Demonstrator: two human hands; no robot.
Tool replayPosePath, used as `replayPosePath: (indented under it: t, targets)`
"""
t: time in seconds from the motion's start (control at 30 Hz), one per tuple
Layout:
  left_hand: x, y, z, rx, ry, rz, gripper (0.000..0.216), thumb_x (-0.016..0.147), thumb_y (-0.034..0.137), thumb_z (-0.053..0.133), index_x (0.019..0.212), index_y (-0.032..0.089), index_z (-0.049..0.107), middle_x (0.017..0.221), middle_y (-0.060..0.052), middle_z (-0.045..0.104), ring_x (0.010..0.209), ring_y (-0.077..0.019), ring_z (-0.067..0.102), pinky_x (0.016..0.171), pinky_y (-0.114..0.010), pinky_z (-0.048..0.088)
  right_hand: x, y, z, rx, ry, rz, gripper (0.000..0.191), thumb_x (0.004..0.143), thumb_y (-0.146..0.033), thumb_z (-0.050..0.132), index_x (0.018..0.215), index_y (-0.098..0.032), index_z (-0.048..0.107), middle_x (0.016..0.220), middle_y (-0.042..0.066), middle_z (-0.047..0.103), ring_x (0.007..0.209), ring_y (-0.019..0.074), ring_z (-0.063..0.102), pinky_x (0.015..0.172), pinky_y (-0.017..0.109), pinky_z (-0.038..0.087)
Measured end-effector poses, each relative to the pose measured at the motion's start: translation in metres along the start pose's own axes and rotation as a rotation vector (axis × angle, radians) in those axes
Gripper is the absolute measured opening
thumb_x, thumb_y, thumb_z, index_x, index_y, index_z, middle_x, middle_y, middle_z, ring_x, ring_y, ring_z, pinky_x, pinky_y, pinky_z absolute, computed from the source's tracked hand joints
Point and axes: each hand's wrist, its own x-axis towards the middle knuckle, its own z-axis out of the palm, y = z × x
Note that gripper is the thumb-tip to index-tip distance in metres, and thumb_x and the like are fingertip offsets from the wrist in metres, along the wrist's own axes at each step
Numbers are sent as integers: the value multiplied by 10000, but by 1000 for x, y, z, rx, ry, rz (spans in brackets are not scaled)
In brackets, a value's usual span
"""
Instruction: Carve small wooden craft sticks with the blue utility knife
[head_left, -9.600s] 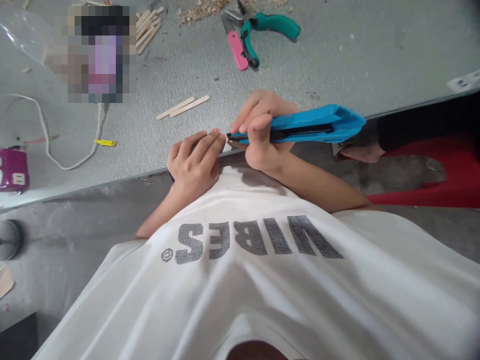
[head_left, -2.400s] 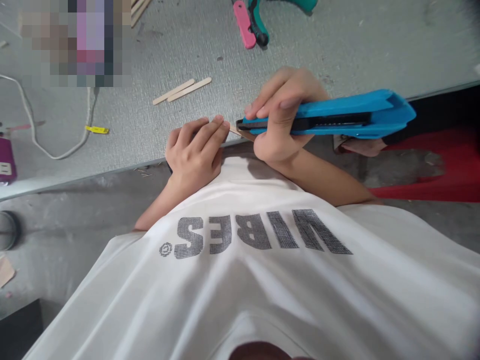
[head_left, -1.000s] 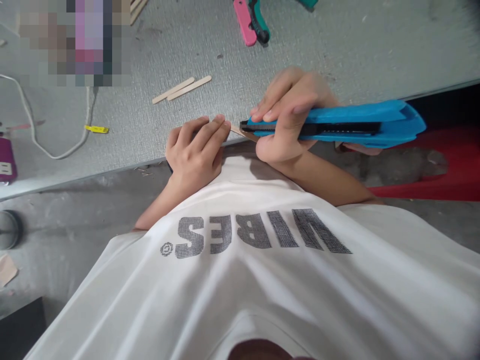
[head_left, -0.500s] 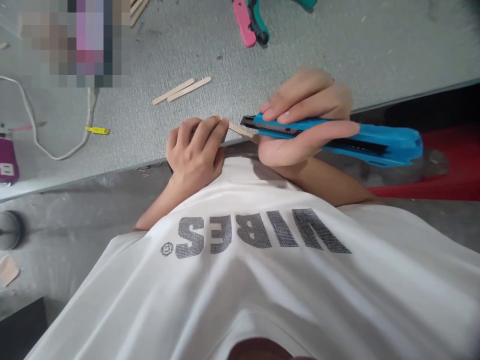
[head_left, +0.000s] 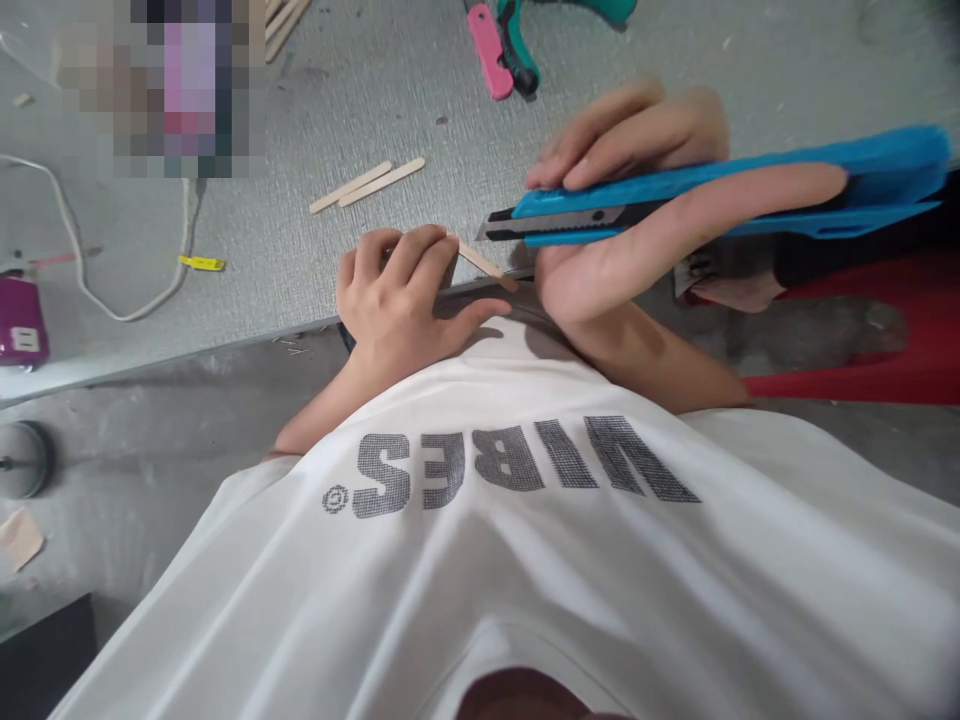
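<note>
My left hand (head_left: pixel 401 290) presses a wooden craft stick (head_left: pixel 484 263) against the table edge, its fingers curled over one end and the thumb held apart. The stick's free end juts out toward the right, slightly past the edge. In my right hand (head_left: pixel 637 190) is a blue utility knife (head_left: pixel 720 185), gripped along its body with a short length of blade showing. The blade tip hovers just above the stick, apparently apart from it. Two more craft sticks (head_left: pixel 367 187) lie side by side on the table beyond my left hand.
A pink folding cutter (head_left: pixel 490 52) and a teal-handled tool (head_left: pixel 517 45) lie at the far side. Several sticks (head_left: pixel 283 30) are at the back left, near a white cable (head_left: pixel 71 260) with a yellow tag (head_left: pixel 202 263). A purple object (head_left: pixel 21 318) sits at the left edge; a red surface (head_left: pixel 862 350) is right.
My right hand has lifted and tilted the knife, its rear end swinging up and right. My left thumb has moved out to the right, away from the fingers.
</note>
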Motion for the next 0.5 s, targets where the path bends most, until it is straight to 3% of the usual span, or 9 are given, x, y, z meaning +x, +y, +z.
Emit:
replayPosePath:
  t: [0.1, 0.17, 0.23, 0.3, 0.37, 0.5]
  targets:
    - [9, 10, -2, 9, -42, -7, 901, 967, 1065, 456, 1244, 265, 763, 1378, -171, 809, 1399, -462, 665, 1193, -608, 467, 12, -3, -22, -222, -145, -30, 1041, 1219, -335, -145, 717, -216, 759, 729, -20, 671, 730, 57, 672, 662, 242, 476]
    - [15, 16, -3, 14, -78, -9, 875, 981, 1051, 465, 1226, 259, 746, 1366, -178, 801, 1431, -485, 645, 1205, -625, 456, 18, 1, -35, -322, -239, 6, 984, 1248, -289, -33, 693, -196, 774, 707, -52, 694, 634, 43, 627, 598, 251, 433]
    - [19, 19, -5, 3, -116, -13, 834, 1002, 1017, 495, 1252, 258, 735, 1385, -181, 792, 1452, -496, 628, 1227, -643, 438, 21, 8, -41, -340, -280, 22, 981, 1248, -559, 59, 683, -196, 774, 672, -45, 675, 660, 39, 653, 626, 224, 464]
    - [22, 20, -7, -13, -148, -8, 777, 1020, 963, 553, 1291, 257, 732, 1423, -180, 786, 1451, -495, 629, 1244, -655, 424, 22, 13, -39, -321, -207, 69, 1005, 1162, -777, 123, 645, -186, 750, 677, -5, 685, 672, 55, 660, 660, 219, 512]
    - [21, 18, -9, -25, -168, 1, 707, 1034, 890, 607, 1324, 258, 733, 1474, -174, 782, 1447, -488, 634, 1249, -655, 425, 21, 13, -33, -256, -133, 165, 1062, 1084, -899, 64, 603, -198, 701, 642, 38, 667, 600, 77, 615, 627, 251, 529]
    - [17, 11, -13, -47, -195, 23, 603, 1068, 758, 632, 1390, 260, 735, 1595, -165, 742, 1493, -482, 620, 1242, -646, 440, 20, 7, -23, -226, -107, 321, 1061, 990, -974, 30, 586, -233, 673, 589, 38, 622, 549, 86, 582, 580, 280, 518]
